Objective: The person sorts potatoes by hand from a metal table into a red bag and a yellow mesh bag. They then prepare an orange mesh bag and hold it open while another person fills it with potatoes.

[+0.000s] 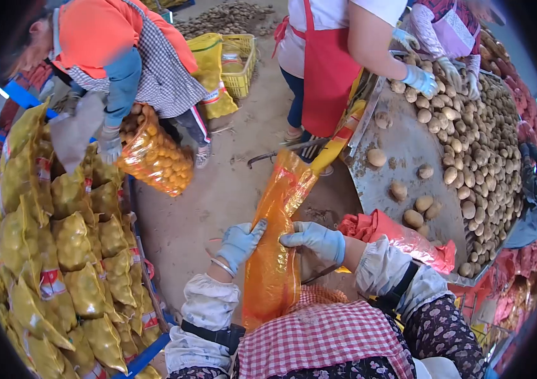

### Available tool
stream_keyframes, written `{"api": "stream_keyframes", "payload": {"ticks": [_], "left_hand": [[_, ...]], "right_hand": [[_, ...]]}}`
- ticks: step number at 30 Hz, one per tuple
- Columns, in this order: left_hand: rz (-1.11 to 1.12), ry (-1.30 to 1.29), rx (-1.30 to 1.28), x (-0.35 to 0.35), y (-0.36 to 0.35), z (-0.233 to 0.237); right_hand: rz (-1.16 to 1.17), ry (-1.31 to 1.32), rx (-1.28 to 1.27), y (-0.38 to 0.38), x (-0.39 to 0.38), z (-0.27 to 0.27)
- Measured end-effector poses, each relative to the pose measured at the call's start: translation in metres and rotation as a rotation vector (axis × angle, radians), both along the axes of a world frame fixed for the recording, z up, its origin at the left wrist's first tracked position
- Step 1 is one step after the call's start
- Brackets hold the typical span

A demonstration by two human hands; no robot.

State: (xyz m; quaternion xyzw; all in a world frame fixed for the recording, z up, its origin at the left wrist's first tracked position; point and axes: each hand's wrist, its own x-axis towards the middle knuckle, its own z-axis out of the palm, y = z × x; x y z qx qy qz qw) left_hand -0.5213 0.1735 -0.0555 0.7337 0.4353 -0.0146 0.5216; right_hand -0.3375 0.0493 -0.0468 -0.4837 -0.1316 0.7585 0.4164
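Observation:
An orange mesh bag [273, 265] hangs long and narrow in front of my checked apron, looking flat. My left hand [240, 245], in a pale blue glove, pinches its left edge. On the opposite edge, my right hand [316, 240], gloved alike, grips the bag between thumb and fingers. The bag's upper part leans up and right, beside a yellow strip [339, 142] at the metal table's corner. A dark metal rod [268, 156] shows behind its top. Red mesh bags [401, 239] lie just right of my right hand.
Potatoes [470, 164] are heaped on a metal table [407, 158], where two people work. Full yellow bags [82, 290] are stacked at left. Another person bends over an orange bag of potatoes [158, 161]. A yellow crate [238, 79] and loose potatoes [224, 19] are on the floor behind.

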Motion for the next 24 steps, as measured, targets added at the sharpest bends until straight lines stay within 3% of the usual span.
{"api": "stream_keyframes", "payload": {"ticks": [2,6,7,9,10,12,13,14,15,16,18,19,24], "left_hand": [[-0.122,0.132,0.176,-0.003,0.009,-0.013],[0.005,-0.153,-0.325,0.004,0.005,-0.023],[0.002,-0.156,-0.330,0.011,0.005,-0.027],[0.013,-0.087,1.095,0.024,0.001,-0.036],[0.006,-0.095,1.089,0.028,0.000,-0.024],[-0.228,-0.289,0.677,0.037,-0.004,0.012],[-0.233,-0.294,0.664,0.043,-0.012,0.010],[-0.218,-0.239,0.456,0.049,-0.022,0.009],[-0.203,-0.179,0.253,0.051,-0.026,0.006],[-0.211,-0.178,0.251,0.049,-0.024,-0.007],[-0.006,-0.386,-0.125,0.047,-0.017,-0.042],[0.028,-0.443,-0.260,0.048,-0.020,-0.037],[0.101,-0.493,-0.366,0.048,-0.014,-0.052]], "right_hand": [[0.028,0.144,0.036,0.001,0.003,-0.006],[0.070,0.045,-0.048,0.014,0.015,0.012],[0.066,0.042,-0.053,0.018,0.017,0.011],[0.012,-0.172,-0.109,0.022,0.020,0.008],[0.003,-0.174,-0.116,0.023,0.021,0.004],[-0.171,-0.422,-0.110,0.024,0.022,-0.017],[-0.383,-0.349,-0.063,0.028,0.014,-0.027],[-0.387,-0.351,-0.072,0.024,0.013,-0.031],[-0.424,-0.145,-0.040,0.022,0.013,-0.034],[-0.460,0.062,-0.005,0.022,0.013,-0.033],[-0.387,0.066,-0.086,0.024,0.016,-0.013],[-0.363,-0.039,-0.100,0.019,0.019,-0.016],[-0.338,-0.368,-0.125,0.017,0.012,-0.018]]}}
